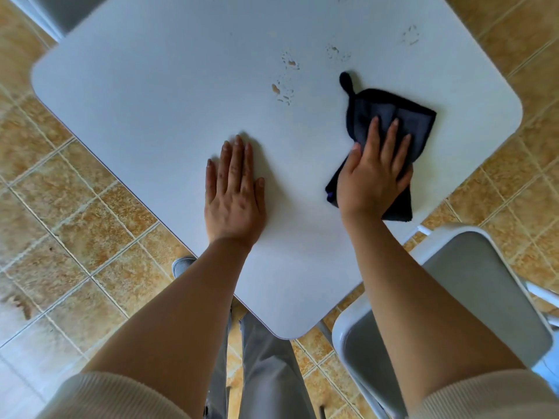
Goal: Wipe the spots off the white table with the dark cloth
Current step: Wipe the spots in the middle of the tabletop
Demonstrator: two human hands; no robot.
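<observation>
One dark cloth [393, 113] — pressed under the right hand [373, 179].

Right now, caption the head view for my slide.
Cleanup: right hand presses dark cloth on white table, left hand flat, spots beyond.

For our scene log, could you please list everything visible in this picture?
white table: one, white, centre
spots: at least four clusters, brownish, on the table beyond the cloth
dark cloth: one, blue-black, table's right side
chair: one, grey, lower right
grey object: one, top left, cut off
floor: tan tiles, all around
trousers: grey, bottom centre
shoe: one, grey, under the table edge
sleeves: two, cream, bottom corners
left hand: flat on the table
right hand: flat on the cloth
</observation>
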